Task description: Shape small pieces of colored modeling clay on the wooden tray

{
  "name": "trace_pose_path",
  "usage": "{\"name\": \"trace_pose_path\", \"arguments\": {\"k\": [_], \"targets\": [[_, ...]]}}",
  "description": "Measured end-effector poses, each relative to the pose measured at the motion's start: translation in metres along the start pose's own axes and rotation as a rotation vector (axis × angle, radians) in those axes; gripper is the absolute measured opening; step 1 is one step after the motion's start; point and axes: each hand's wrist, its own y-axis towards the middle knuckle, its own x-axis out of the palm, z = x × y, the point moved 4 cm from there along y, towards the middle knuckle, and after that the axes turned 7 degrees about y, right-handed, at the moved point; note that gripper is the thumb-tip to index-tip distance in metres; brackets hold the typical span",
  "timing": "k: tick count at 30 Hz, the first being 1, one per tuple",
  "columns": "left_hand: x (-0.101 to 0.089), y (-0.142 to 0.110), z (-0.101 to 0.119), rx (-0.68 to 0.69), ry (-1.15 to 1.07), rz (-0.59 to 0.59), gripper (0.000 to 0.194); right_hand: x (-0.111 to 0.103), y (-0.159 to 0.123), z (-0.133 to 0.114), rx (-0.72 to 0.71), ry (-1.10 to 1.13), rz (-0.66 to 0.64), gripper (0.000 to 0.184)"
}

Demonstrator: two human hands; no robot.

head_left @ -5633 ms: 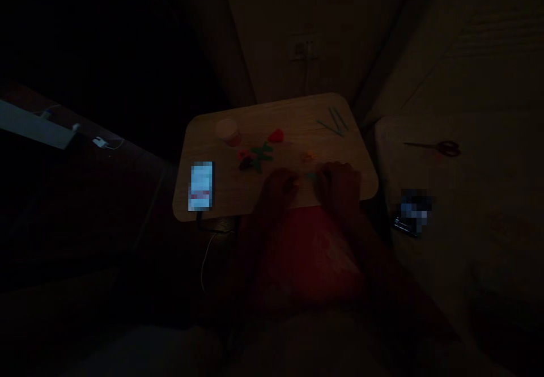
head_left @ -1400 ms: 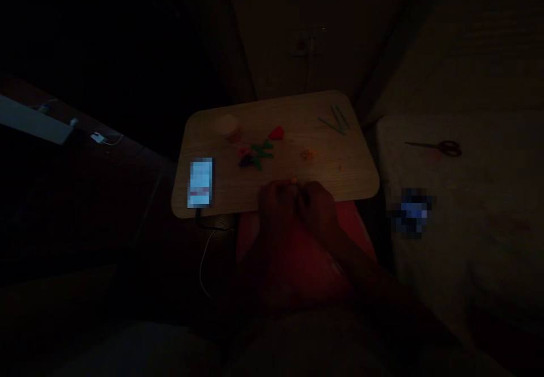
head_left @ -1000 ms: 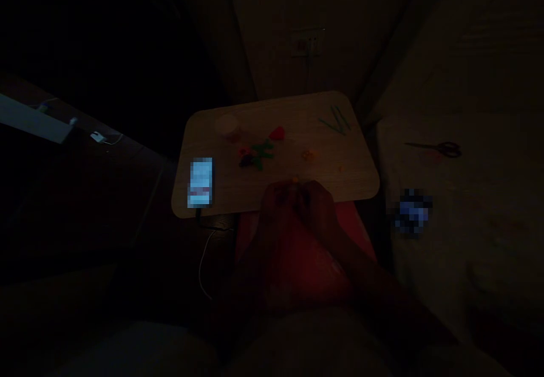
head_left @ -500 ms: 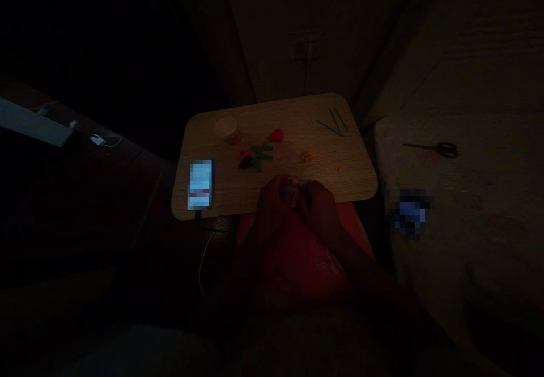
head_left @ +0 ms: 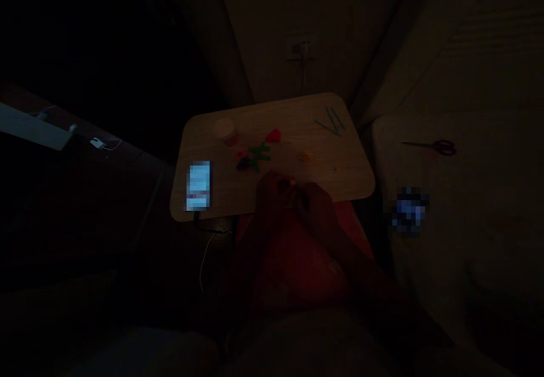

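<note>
The light is very dim. At the near edge of the small wooden table [head_left: 225, 190], my left hand [head_left: 271, 193] is closed, pinching a small orange piece [head_left: 293, 182] at its fingertips. My right hand [head_left: 317, 204] is close beside it, fingers curled together; whatever they hold is hidden. Beyond the hands lie a small orange-yellow heap [head_left: 306, 155] and a tiny orange bit [head_left: 336, 168]. Further left are green pieces [head_left: 260, 151], a red piece [head_left: 274, 135], a pinkish-red piece [head_left: 241, 154] and a dark piece [head_left: 243, 163]. Their material is unclear.
A lidded tub [head_left: 225, 131] stands at the back left, with a lit, blurred-out phone [head_left: 198, 186] nearer. Thin greenish sticks [head_left: 330, 122] lie at the back right. Scissors [head_left: 442, 147] and a blurred-out object [head_left: 408, 211] rest on the pale surface to the right.
Since the earliest frame my hands have come together and nearer the table edge. A bluish-green bit between them is out of sight, and the tiny orange bit now shows at right. Lately they barely move.
</note>
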Motion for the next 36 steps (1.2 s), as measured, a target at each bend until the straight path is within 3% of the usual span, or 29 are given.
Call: {"name": "trace_pose_path", "arguments": {"k": [4,12,19,27,36], "targets": [[0.002,0.0,-0.002,-0.006,0.018,-0.015,0.006,0.003,0.001,-0.003,-0.019,0.01,-0.036,0.017],[0.0,-0.004,0.011,0.116,0.104,0.031,0.012,-0.006,0.0,0.008,0.048,-0.011,0.049,0.013],[0.008,0.01,0.007,0.089,-0.057,0.034,0.011,-0.009,0.009,0.012,0.02,-0.033,0.083,0.012],[0.01,0.019,0.01,0.164,-0.102,0.025,0.008,-0.008,0.013,0.015,0.026,-0.016,0.102,0.014],[0.008,0.019,0.007,0.099,0.01,0.042,0.007,-0.004,0.015,0.011,-0.054,0.099,0.066,0.013]]}}
